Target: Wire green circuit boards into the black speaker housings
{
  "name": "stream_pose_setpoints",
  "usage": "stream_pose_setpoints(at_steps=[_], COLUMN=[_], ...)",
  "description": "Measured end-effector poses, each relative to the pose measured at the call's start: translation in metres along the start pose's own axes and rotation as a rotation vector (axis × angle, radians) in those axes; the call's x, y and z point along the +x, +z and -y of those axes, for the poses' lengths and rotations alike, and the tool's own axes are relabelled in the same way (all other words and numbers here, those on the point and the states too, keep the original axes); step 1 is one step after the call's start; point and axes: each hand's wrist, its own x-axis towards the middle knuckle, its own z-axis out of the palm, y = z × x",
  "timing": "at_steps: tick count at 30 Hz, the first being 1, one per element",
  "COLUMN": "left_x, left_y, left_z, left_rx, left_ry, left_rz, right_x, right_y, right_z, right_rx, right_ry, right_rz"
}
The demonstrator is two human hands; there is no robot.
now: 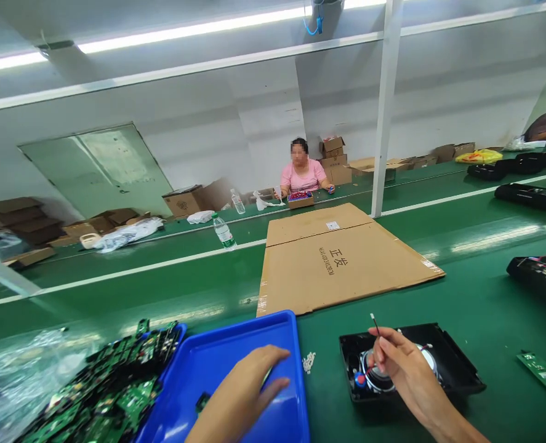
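Note:
My left hand [245, 391] is over the blue tray [293, 344], with thumb and fingers curved and apart. A small pale-green sliver shows between them, too little to identify. Part of a dark green circuit board [202, 402] lies in the tray beside my wrist. My right hand [404, 366] pinches a thin wire lead [375, 324], its small white connector pointing up. Beneath that hand lies a black speaker housing [455, 357], open side up, with round speakers inside. A blue-and-red round part [360, 379] sits at its left, partly behind the wires.
Many circuit boards [116, 387] are heaped at left beside clear plastic. Small white pieces [308, 362] lie between tray and housing. Flat cardboard [309, 264] lies ahead. Another board [545, 372] and housing [543, 274] are at right. A person [303, 172] sits across the bench.

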Motion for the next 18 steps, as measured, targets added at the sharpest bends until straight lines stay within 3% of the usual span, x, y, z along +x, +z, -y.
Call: stream_pose_setpoints(at_steps=[4,7,10,13,18], left_x=[0.030,0.040,0.042,0.045,0.046], left_y=[0.020,0.035,0.036,0.031,0.042], left_z=[0.009,0.018,0.017,-0.002,-0.060], left_rx=[0.064,0.006,-0.148,-0.383,-1.250], left_ry=[-0.175,-0.209,-0.168,-0.029,0.263], left_rz=[0.086,0.015,-0.045,-0.038,0.047], right_x=[0.000,0.001,0.001,-0.001,-0.006], right_y=[-0.002,-0.001,-0.002,-0.004,-0.007], right_z=[0.006,0.011,0.012,0.008,0.001], right_rx=[0.003,0.002,-0.116,-0.385,-0.858], right_ry=[0.003,-0.048,-0.057,-0.111,-0.484], right_rz=[-0.021,-0.061,-0.055,-0.011,0.128])
